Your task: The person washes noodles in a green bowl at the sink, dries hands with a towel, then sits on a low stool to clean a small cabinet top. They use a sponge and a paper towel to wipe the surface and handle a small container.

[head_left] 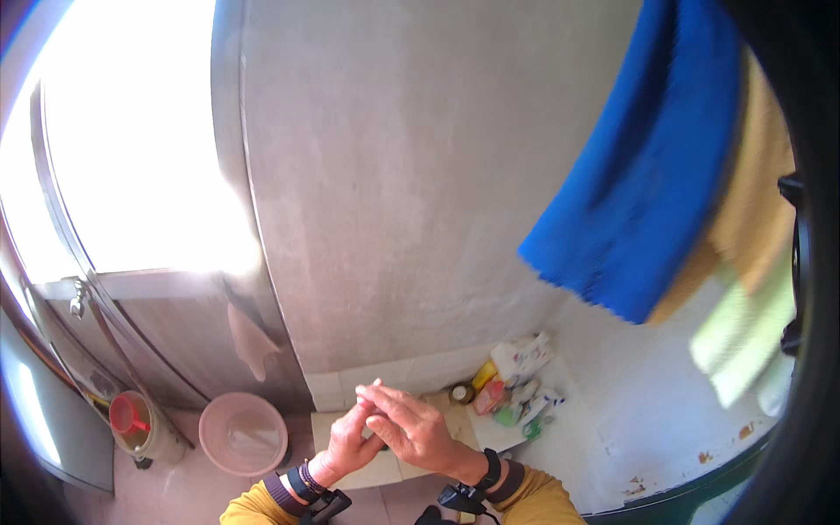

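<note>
Both my hands are raised at the lower middle, palms together. My right hand lies with its fingers stretched out over the fingers of my left hand. The left fingers also point upward and are partly hidden behind the right ones. I see nothing held between them. Each wrist carries a dark band with a small black device, and a beaded bracelet circles the left one. Mustard-yellow sleeves cover my forearms. Below the hands is a pale low surface.
A pink basin and a bucket with a red dipper stand on the floor at left, near a door. Bottles and packages crowd the corner. Blue, tan and pale green cloths hang at right.
</note>
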The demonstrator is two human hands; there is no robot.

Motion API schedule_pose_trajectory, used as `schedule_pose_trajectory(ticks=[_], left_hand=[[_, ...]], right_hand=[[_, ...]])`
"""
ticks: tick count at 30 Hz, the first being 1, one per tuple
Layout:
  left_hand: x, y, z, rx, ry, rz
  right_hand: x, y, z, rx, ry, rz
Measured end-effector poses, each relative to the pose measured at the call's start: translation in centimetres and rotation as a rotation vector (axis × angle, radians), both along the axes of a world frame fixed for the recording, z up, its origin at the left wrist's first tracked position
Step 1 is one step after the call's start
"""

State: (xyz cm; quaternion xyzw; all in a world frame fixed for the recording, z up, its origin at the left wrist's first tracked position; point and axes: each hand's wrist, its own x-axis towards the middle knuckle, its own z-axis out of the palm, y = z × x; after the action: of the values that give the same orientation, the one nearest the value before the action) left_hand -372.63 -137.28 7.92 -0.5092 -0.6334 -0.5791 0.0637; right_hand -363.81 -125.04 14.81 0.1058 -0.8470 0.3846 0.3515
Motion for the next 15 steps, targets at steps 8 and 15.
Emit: schedule_pose_trajectory(ticks=[8, 15], left_hand=[[-1.5, 0.8, 15.5, 0.123, 0.005, -0.085], [-3.6, 1.8, 23.8, 0.203, -0.159, -0.32]], right_hand=[[-2.1, 0.0, 16.7, -0.067, 0.119, 0.041], [-6.8, 2.8, 29.4, 0.06, 0.382, -0.157]])
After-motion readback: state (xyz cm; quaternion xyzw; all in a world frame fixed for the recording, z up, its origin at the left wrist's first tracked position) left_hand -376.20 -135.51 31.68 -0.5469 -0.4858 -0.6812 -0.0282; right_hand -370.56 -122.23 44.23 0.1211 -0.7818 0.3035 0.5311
